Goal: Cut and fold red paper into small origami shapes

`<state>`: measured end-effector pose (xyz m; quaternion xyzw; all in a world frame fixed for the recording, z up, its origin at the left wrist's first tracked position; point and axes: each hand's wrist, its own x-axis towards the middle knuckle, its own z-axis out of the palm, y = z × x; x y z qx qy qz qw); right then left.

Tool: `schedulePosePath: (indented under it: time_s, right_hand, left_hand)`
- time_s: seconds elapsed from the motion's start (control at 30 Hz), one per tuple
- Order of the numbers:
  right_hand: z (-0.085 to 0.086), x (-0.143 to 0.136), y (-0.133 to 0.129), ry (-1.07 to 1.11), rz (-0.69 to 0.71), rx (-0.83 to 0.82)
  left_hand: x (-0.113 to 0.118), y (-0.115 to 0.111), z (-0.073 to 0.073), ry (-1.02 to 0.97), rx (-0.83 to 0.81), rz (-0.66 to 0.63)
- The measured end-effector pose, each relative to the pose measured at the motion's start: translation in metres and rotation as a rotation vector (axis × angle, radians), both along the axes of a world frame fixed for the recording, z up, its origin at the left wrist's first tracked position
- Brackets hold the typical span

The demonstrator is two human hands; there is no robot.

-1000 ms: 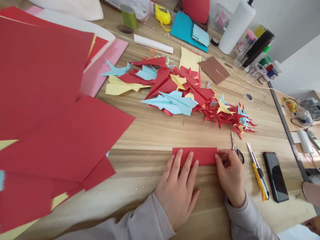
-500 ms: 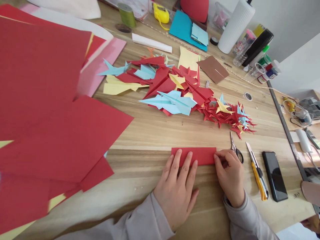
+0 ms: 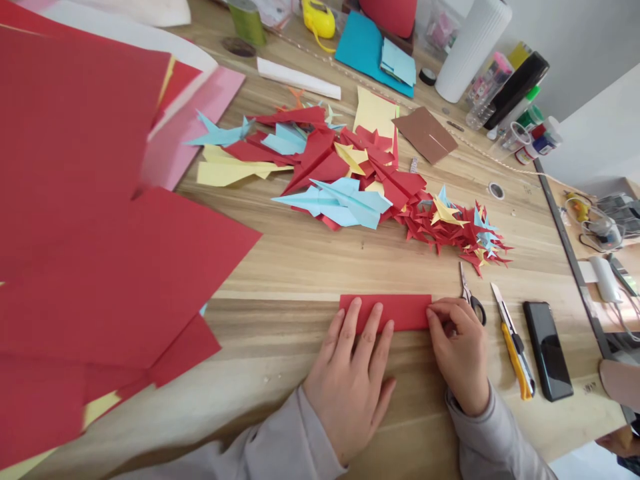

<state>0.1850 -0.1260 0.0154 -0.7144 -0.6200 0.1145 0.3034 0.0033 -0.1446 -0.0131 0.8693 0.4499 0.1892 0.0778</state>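
Note:
A narrow folded strip of red paper (image 3: 407,311) lies flat on the wooden table (image 3: 300,267). Across its left part rests my left hand (image 3: 350,380), palm down with the fingers spread. At the strip's right end, my right hand (image 3: 461,353) is closed, its thumb and forefinger pinching the paper's edge. Right beside that hand are black-handled scissors (image 3: 471,297), partly hidden behind it. Farther right lie a yellow cutter knife (image 3: 516,357) with its blade out and a black phone (image 3: 548,353).
Large red sheets (image 3: 100,267) cover the left side. Beyond the strip lie folded paper planes (image 3: 345,200) and a heap of small red, yellow and blue folded shapes (image 3: 440,223). Bottles and jars (image 3: 545,140), a yellow tape measure (image 3: 319,19) and blue paper (image 3: 367,50) stand or lie at the back.
The view has shifted slightly, so the sheets at the left appear a little farther left. Both hands keep their places on the red strip.

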Motion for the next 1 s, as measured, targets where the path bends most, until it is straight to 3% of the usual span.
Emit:
schedulePosePath:
  time_s: [1.0]
  right_hand:
    - [0.0018, 0.0013, -0.0023, 0.033, 0.02, -0.009]
  left_hand:
    - [0.0, 0.0009, 0.0011, -0.021, 0.021, -0.007]
